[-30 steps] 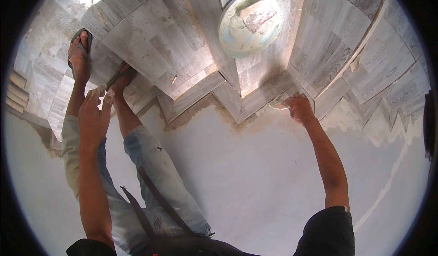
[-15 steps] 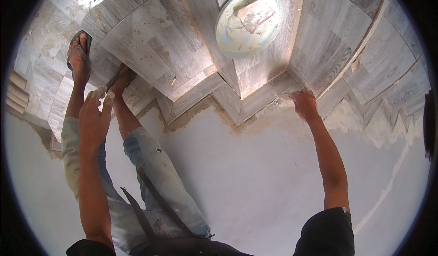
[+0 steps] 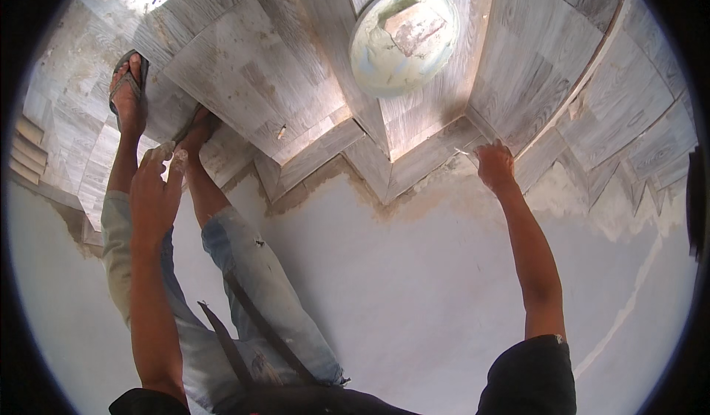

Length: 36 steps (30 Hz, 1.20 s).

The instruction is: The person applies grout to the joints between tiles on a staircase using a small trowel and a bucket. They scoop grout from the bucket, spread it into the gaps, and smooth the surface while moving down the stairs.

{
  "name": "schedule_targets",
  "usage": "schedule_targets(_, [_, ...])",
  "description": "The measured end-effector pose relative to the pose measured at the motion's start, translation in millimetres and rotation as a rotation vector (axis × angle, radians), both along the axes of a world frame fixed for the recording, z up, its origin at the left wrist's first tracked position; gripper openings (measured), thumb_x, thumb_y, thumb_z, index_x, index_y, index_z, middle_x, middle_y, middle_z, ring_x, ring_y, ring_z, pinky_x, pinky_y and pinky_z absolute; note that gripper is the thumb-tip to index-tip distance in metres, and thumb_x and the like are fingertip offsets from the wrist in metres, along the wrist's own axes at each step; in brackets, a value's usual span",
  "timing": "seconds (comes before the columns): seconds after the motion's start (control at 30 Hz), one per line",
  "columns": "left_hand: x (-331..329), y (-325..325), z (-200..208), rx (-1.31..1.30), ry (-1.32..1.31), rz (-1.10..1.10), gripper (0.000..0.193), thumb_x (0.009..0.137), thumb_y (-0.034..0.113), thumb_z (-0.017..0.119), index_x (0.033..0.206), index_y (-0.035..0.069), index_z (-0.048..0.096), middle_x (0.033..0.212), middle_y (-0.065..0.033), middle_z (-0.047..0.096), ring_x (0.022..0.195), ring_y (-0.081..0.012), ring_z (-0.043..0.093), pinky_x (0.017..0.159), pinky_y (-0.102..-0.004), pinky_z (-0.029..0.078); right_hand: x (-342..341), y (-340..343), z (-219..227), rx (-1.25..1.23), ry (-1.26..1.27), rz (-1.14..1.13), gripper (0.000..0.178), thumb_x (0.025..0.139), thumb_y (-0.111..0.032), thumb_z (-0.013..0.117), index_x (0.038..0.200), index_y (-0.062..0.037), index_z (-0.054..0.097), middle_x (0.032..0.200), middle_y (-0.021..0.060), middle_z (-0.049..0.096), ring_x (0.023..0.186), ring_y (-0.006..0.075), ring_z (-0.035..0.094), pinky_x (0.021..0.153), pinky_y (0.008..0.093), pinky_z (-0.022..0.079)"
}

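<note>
My right hand (image 3: 494,166) is closed at the tiled skirting (image 3: 436,154) along the stairs, where tile meets wall. A small, pale, thin flat piece (image 3: 463,151) juts out to the left of its fingers; its kind is too small to make out. My left hand (image 3: 154,186) hangs empty over my lower legs, fingers apart, with white paste on the fingertips. On a step ahead stands a round, pale bowl (image 3: 366,75) smeared with whitish paste. A lump or flat piece, whitish and pinkish-brown (image 3: 416,31), rests in the bowl.
Grey wood-pattern tiles cover the steps (image 3: 532,67), which climb to the right. A bluish-white wall (image 3: 414,282) with rough brown patches runs below the zigzag skirting. My sandalled feet (image 3: 127,82) stand on the lower tiles at left. A small bit of debris (image 3: 281,131) lies on a step.
My right hand has turned slightly at the skirting, and the pale thin piece at its fingers shows brighter. My left hand has drifted a little to the right.
</note>
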<state>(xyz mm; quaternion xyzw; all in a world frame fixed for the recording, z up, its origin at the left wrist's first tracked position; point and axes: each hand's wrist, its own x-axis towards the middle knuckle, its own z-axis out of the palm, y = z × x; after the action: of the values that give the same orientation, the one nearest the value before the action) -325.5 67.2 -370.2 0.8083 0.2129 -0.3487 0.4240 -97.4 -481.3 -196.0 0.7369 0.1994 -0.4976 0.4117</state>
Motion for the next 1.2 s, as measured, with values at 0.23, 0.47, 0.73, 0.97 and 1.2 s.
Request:
schedule_targets(0.23, [-0.4, 1.7, 1.8, 0.027, 0.009, -0.038, 0.039, 0.094, 0.031, 0.052, 0.116, 0.0, 0.058, 0.105, -0.0159, 0.062, 0.087, -0.0261, 0.059, 0.075, -0.0367, 0.048, -39.6, 13.9, 3.1, 0.158, 0.162, -0.02, 0.021, 0.075, -0.005, 0.054, 0.09, -0.011, 0.067, 0.089, 0.0071, 0.065, 0.098, 0.0292, 0.056, 0.084, 0.041, 0.046])
schedule_targets(0.47, [13.1, 1.0, 9.5, -0.023, 0.051, 0.041, 0.039, 0.093, 0.03, 0.052, 0.113, -0.002, 0.058, 0.106, -0.0188, 0.061, 0.088, -0.033, 0.06, 0.08, -0.0393, 0.047, -35.1, 25.9, 4.2, 0.138, 0.108, -0.064, 0.022, 0.076, -0.006, 0.053, 0.091, -0.0124, 0.068, 0.088, 0.0069, 0.066, 0.096, 0.029, 0.057, 0.083, 0.0413, 0.046])
schedule_targets(0.73, [9.7, 3.2, 8.3, -0.025, 0.006, 0.042, 0.039, 0.093, 0.031, 0.052, 0.111, -0.003, 0.059, 0.104, -0.0192, 0.062, 0.086, -0.0334, 0.06, 0.078, -0.0393, 0.048, -110.8, 42.3, 12.2, 0.396, 0.326, -0.177, 0.021, 0.074, -0.009, 0.057, 0.092, -0.0142, 0.067, 0.091, 0.0032, 0.066, 0.093, 0.0251, 0.058, 0.078, 0.0387, 0.047])
schedule_targets(0.97, [10.7, 3.5, 11.1, -0.024, -0.022, 0.058, 0.038, 0.093, 0.031, 0.052, 0.108, -0.003, 0.059, 0.098, -0.0193, 0.062, 0.084, -0.034, 0.06, 0.075, -0.0405, 0.047, -123.3, 64.0, 25.9, 0.53, 0.224, 0.002, 0.028, 0.07, -0.011, 0.061, 0.098, -0.0096, 0.066, 0.098, 0.003, 0.064, 0.094, 0.0208, 0.056, 0.079, 0.0355, 0.046])
schedule_targets(1.2, [1.9, 6.5, 6.6, -0.014, -0.017, 0.035, 0.038, 0.093, 0.032, 0.052, 0.108, -0.002, 0.059, 0.099, -0.0187, 0.062, 0.085, -0.0336, 0.059, 0.076, -0.0403, 0.047, -154.0, 27.0, 49.7, 0.558, 0.17, -0.173, 0.035, 0.069, -0.008, 0.061, 0.104, -0.0085, 0.064, 0.109, 0.0059, 0.062, 0.096, 0.0241, 0.056, 0.081, 0.0351, 0.046])
